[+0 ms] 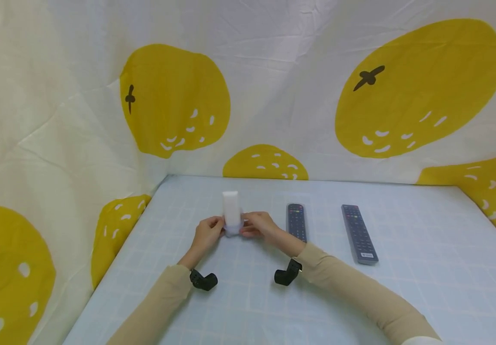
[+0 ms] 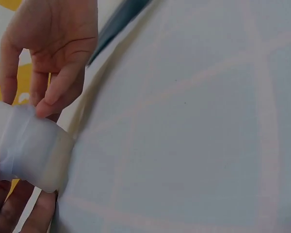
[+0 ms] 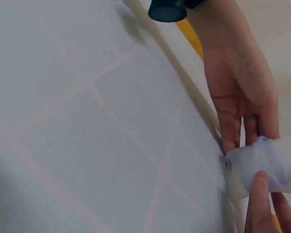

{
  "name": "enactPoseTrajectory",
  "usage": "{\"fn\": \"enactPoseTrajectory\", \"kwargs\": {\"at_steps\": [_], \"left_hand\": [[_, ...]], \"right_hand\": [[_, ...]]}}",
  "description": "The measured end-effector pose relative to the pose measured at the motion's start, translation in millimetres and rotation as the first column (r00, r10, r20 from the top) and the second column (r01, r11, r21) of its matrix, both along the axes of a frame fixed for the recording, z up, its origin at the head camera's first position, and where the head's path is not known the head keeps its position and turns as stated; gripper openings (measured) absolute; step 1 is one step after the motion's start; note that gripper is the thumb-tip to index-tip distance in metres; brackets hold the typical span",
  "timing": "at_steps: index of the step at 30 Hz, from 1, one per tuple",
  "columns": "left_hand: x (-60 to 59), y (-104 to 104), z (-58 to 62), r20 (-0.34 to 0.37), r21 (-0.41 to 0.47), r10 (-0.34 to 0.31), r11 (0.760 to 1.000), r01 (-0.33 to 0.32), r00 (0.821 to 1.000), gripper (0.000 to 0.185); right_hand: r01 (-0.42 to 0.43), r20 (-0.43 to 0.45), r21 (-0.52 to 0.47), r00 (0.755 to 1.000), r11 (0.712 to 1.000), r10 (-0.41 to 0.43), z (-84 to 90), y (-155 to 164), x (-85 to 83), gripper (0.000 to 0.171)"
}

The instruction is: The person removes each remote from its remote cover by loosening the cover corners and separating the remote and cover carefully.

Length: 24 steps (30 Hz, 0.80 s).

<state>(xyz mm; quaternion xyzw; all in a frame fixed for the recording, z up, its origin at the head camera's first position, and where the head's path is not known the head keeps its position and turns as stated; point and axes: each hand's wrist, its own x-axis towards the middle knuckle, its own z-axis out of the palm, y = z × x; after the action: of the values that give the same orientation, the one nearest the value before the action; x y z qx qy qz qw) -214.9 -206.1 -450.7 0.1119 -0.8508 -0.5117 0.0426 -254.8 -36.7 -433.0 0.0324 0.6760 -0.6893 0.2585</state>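
A white, block-like upright thing stands on the table, with a translucent, pale lavender sleeve round its lower part. Its exact kind is unclear. My left hand holds the sleeve from the left, thumb and fingers bent against it. From the opposite side my right hand grips the same sleeve between thumb and fingers. In the left wrist view the sleeve looks rounded and slightly rumpled, with right fingertips on its upper side. The right wrist view shows a right fingertip pressed to the sleeve.
Two dark remote controls lie to the right: one partly behind my right forearm, the other farther right. A pale blue checked cloth covers the table. White fabric with yellow fruit shapes hangs behind and at the left.
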Motion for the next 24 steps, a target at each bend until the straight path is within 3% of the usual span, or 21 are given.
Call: {"fn": "enactPoseTrajectory", "kwargs": {"at_steps": [5, 10, 13, 20, 24], "left_hand": [[-2.4, -0.6, 0.6, -0.03, 0.043, -0.001, 0.999, 0.002, 1.0, 0.027], [-6.9, 0.6, 7.8, -0.027, 0.12, -0.046, 0.992, 0.049, 0.999, 0.027], [-8.3, 2.0, 12.2, -0.008, 0.122, -0.06, 0.991, 0.061, 0.998, 0.029], [-7.2, 6.3, 13.8, 0.022, 0.006, 0.02, 1.0, -0.02, 1.0, 0.032], [-7.3, 7.7, 9.7, 0.071, 0.072, 0.03, 0.997, -0.036, 0.997, 0.031]], "right_hand": [[-0.017, -0.037, 0.011, 0.999, 1.0, 0.017, 2.1, 0.9, -0.4, 0.042], [0.014, -0.172, 0.076, 0.985, 0.997, 0.0, 3.6, -0.3, -1.5, 0.038], [0.04, -0.237, 0.11, 0.971, 0.993, -0.013, 4.3, -1.4, -1.6, 0.038], [0.071, -0.272, 0.091, 0.961, 0.993, -0.044, 3.0, -0.7, -2.2, 0.033], [0.069, -0.282, 0.08, 0.958, 0.994, -0.044, 1.3, 0.6, -1.2, 0.03]]}}
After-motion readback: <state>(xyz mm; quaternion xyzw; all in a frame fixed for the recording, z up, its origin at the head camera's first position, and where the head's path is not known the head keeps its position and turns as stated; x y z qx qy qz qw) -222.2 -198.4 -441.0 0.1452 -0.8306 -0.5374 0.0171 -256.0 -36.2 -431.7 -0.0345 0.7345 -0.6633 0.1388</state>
